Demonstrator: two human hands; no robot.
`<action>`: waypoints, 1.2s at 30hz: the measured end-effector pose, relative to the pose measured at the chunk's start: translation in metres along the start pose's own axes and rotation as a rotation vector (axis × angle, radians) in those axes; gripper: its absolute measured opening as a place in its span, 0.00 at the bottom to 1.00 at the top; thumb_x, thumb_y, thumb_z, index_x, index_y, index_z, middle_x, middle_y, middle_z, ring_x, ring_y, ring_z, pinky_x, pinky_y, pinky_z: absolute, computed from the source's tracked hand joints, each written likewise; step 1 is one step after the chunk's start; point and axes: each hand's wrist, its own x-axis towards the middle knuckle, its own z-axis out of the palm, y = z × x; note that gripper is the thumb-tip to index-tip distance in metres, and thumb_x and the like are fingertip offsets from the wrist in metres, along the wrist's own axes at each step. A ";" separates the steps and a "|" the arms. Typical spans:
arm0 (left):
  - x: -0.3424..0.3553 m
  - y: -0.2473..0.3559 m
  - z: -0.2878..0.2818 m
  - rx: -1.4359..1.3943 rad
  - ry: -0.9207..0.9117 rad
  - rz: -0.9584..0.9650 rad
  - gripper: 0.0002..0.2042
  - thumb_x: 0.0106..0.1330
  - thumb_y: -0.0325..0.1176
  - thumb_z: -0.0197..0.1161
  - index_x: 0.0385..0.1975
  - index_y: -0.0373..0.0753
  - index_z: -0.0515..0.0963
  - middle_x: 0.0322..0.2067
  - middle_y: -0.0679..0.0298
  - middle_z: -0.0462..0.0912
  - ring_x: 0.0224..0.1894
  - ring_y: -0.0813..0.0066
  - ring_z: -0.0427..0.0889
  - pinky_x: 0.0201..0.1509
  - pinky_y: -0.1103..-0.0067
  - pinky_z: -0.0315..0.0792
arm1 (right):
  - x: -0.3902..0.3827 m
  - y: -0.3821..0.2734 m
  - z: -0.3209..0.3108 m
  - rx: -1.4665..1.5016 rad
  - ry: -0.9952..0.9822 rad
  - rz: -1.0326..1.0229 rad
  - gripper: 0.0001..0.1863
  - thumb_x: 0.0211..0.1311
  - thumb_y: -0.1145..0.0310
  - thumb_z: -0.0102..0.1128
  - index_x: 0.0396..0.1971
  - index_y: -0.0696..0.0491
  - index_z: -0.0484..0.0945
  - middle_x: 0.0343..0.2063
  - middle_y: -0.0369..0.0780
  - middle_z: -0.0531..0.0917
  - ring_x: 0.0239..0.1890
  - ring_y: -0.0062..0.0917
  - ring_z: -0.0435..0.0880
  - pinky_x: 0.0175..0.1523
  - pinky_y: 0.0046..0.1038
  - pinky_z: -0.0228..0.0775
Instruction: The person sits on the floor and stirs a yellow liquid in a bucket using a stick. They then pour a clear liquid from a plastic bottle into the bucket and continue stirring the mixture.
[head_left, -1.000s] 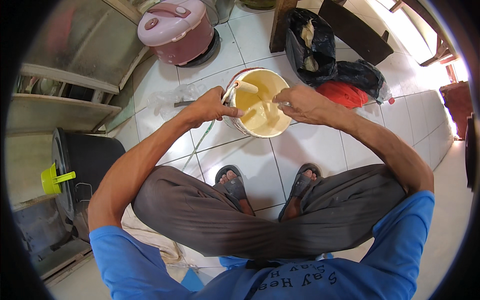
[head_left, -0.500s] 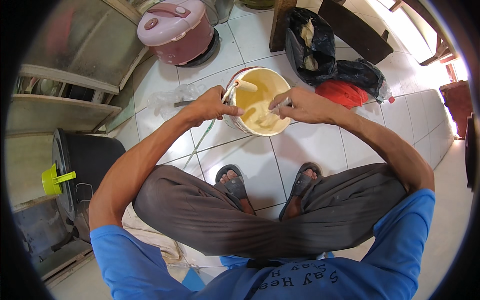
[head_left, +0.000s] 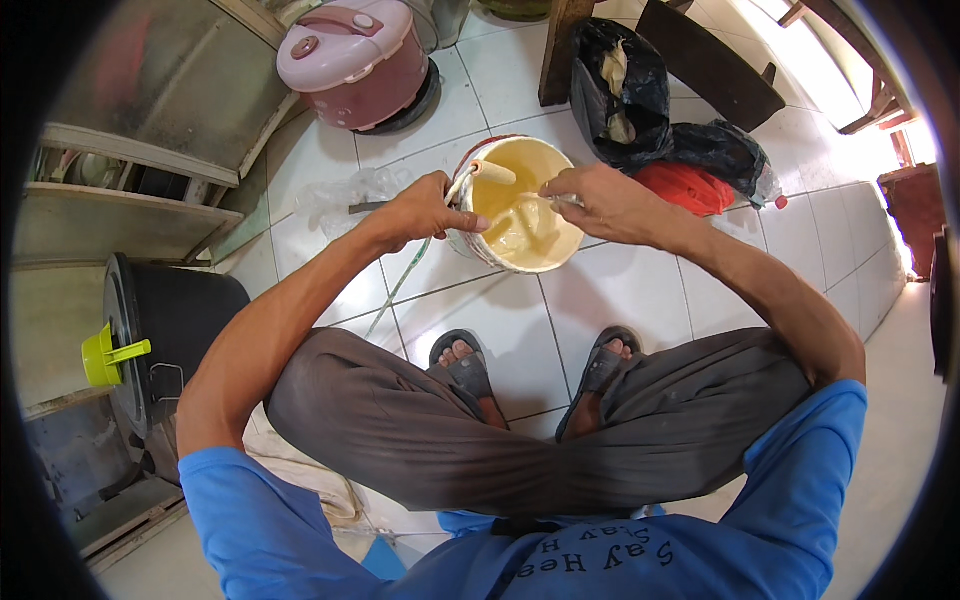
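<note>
A white bucket (head_left: 572,215) of creamy pale-yellow liquid (head_left: 522,240) stands on the tiles in front of me, its mouth tilted toward me. My left hand (head_left: 425,212) grips its left rim, thumb on the edge, beside the roller grip (head_left: 494,173) of the wire handle. Over the right side of the mouth is my right hand (head_left: 605,205), fingers closed round a pale stick-like stirrer (head_left: 532,198) that reaches into the bucket. My hand hides most of the stirrer, so its kind is unclear.
A pink rice cooker (head_left: 360,70) sits at the far left. Black plastic bags (head_left: 640,130) and a red bag (head_left: 685,188) lie to the right. Clear plastic (head_left: 340,200) rests left of the bucket. A black lidded drum (head_left: 190,310) with a lime-green scoop (head_left: 103,355) stands at left.
My right hand has shifted slightly up and right within the bucket's mouth, and the liquid's surface pattern has changed. My left hand stays on the rim.
</note>
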 end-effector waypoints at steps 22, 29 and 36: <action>-0.001 0.000 -0.001 -0.011 -0.013 -0.016 0.34 0.45 0.47 0.83 0.42 0.27 0.72 0.33 0.56 0.78 0.36 0.69 0.79 0.35 0.76 0.76 | -0.003 0.002 0.006 -0.020 -0.060 0.042 0.19 0.63 0.66 0.55 0.48 0.63 0.81 0.31 0.54 0.85 0.33 0.42 0.86 0.45 0.36 0.77; -0.002 -0.003 -0.002 -0.016 -0.011 -0.020 0.34 0.45 0.47 0.82 0.41 0.27 0.72 0.33 0.56 0.78 0.36 0.69 0.79 0.35 0.75 0.76 | 0.004 -0.020 -0.013 0.337 -0.131 0.254 0.19 0.63 0.66 0.55 0.47 0.63 0.82 0.33 0.55 0.85 0.39 0.46 0.86 0.51 0.40 0.76; -0.005 -0.001 -0.002 -0.019 -0.021 -0.027 0.34 0.45 0.47 0.82 0.42 0.27 0.72 0.33 0.56 0.78 0.36 0.70 0.79 0.35 0.76 0.75 | 0.003 -0.021 -0.012 0.087 -0.318 0.267 0.19 0.64 0.65 0.55 0.47 0.63 0.82 0.35 0.55 0.85 0.39 0.45 0.86 0.52 0.38 0.76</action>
